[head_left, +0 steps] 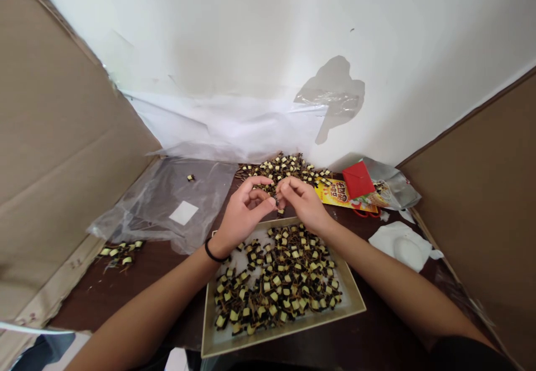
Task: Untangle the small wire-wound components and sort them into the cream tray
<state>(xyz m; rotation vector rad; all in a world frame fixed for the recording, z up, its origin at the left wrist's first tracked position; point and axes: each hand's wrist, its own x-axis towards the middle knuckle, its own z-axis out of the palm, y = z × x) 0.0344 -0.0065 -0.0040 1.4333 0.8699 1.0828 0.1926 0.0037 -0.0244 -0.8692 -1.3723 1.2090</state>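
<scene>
My left hand [248, 210], with a black band at the wrist, is closed in a pinch above the far edge of a shallow tray. My right hand [305, 202] is pinched too, its fingertips meeting the left ones. Between them is a small black-and-yellow coil part [277, 199] with thin wires, mostly covered by the fingers. Below the hands, the cream-coloured tray [283, 342] holds many similar parts [274, 281] with yellow middles, black ends and copper-coloured leads. Just beyond the hands lies a loose pile of the same parts [288, 164].
A clear plastic sheet [154, 192] with a white paper square [183, 213] lies left; several parts [121, 253] sit nearby. At right are a yellow packet [333, 191], red envelope [358, 180], red-handled scissors [365, 213] and white tissue [402, 245]. Cardboard walls stand on both sides.
</scene>
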